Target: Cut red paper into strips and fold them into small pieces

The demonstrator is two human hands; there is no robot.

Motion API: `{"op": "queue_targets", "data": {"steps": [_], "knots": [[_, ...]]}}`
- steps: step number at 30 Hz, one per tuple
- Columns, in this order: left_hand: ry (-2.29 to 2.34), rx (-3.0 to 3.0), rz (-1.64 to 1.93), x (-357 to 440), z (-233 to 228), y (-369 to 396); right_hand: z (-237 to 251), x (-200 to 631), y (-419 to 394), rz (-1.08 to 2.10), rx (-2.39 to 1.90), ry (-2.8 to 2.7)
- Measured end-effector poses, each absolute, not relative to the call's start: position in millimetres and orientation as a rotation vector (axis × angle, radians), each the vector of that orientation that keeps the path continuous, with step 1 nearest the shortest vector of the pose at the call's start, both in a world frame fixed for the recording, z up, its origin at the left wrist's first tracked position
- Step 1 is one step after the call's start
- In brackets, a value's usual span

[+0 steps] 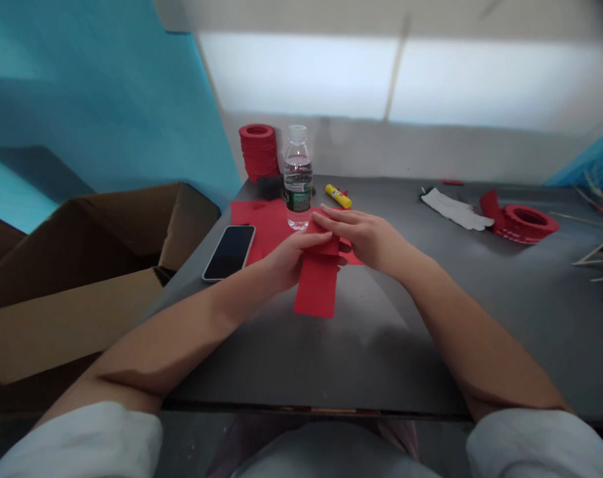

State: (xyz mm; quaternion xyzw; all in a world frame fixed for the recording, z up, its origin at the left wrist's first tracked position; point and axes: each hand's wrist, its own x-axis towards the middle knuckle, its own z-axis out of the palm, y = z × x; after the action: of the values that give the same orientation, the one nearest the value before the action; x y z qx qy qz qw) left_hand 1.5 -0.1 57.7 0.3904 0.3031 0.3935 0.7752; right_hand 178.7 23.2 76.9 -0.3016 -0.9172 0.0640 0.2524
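Both of my hands hold a folded strip of red paper (317,287) over the dark grey table (361,345). My left hand (287,257) pinches its upper left edge. My right hand (365,236) lies over the top of the strip from the right, fingers pointing left. The strip hangs down towards me below the hands. Under the hands lie flat red paper sheets (261,226).
A phone (230,252) lies face up left of the hands. A water bottle (298,178), a yellow glue stick (337,196) and a stack of red paper rings (258,151) stand behind. A white glove (454,208) and red rings (525,222) lie at right. An open cardboard box (97,265) stands at left.
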Motion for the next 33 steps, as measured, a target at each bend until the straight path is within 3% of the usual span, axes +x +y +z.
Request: {"op": "queue_targets", "data": {"steps": [5,14,33], "knots": [[0.634,0.968,0.814,0.9,57.5,-0.2,86.2,184.0,21.6,0.589,-0.905,-2.214],[0.683,1.018,0.773,2.5,49.6,3.9,90.1,183.4,26.9,0.501,-1.087,-2.218],[0.529,0.983,0.616,-3.5,46.3,5.6,91.0,186.9,25.2,1.173,-1.053,-2.030]]}}
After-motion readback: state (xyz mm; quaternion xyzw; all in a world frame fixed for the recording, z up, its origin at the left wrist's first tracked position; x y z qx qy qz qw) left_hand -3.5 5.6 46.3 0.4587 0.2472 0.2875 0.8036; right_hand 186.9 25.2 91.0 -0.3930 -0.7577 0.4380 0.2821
